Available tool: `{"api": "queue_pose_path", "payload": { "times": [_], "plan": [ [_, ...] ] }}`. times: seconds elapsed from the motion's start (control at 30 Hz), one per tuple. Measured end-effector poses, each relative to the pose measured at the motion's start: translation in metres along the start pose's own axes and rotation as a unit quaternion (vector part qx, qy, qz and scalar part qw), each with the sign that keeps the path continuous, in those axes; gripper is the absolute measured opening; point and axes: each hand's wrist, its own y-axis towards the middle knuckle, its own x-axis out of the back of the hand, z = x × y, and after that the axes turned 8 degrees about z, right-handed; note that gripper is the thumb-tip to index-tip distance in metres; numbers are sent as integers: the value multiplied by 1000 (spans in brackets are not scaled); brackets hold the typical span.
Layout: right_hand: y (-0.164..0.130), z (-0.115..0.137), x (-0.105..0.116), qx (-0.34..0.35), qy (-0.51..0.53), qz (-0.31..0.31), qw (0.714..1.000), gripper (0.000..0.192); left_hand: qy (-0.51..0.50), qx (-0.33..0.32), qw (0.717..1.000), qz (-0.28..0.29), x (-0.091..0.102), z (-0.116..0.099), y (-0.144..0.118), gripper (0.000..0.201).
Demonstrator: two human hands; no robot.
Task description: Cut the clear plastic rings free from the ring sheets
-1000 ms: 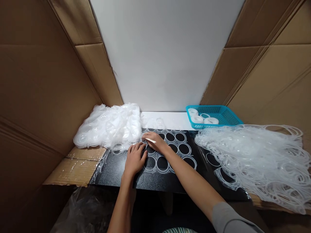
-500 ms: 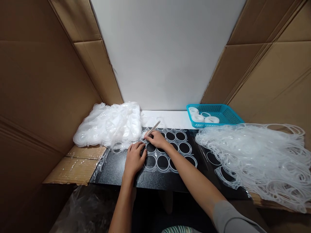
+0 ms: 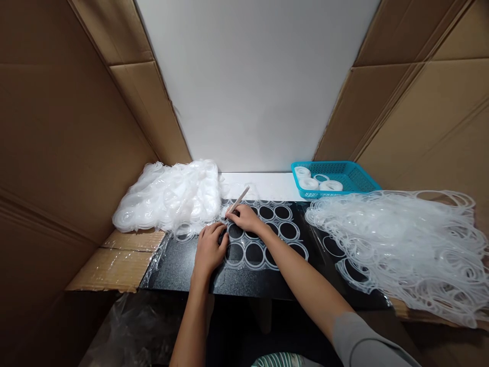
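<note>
Left third of frame: brown cardboard panel, sloping from upper left down to the worktop edge.

Left of centre, at the back: heap of translucent plastic rings, piled on a cardboard flap and overlapping the black worktop.

Centre, lower half: left hand, palm down, fingers spread flat and pressed on the near left corner of the clear ring sheet. Nothing gripped; contact only.

Centre: ring sheet lying flat on the black worktop, a grid of joined circles, dark worktop showing through each opening.

Just above the left hand: right hand, resting on the upper left part of the ring sheet, fingers curled closed around a thin pale stick. Stick tilted, upper end pointing up and right, lower end at the sheet near the fingertips. Hands close together, left fingertips just beside the right hand; touching or not, cannot tell.

Centre top: white back wall with a white ledge at its foot.

Right of centre, at the back: blue mesh basket holding several white rolls.

Right third: large loose heap of clear ring webs, spread over the worktop and reaching the right edge of frame, well apart from both hands.

Upper right: second cardboard panel.
</note>
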Motion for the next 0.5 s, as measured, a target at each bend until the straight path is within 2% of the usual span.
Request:
{"api": "queue_pose_path", "payload": {
  "times": [0.2, 0.5],
  "plan": [
    [0, -2, 0, -4, 1, 4, 1000, 12, -2, 0, 1000, 0, 1, -1, 0, 26],
    [-2, -1, 1, 46, -67, 8, 997, 13, 6, -1, 1000, 8, 2, -1, -1, 28]
  ]
}}
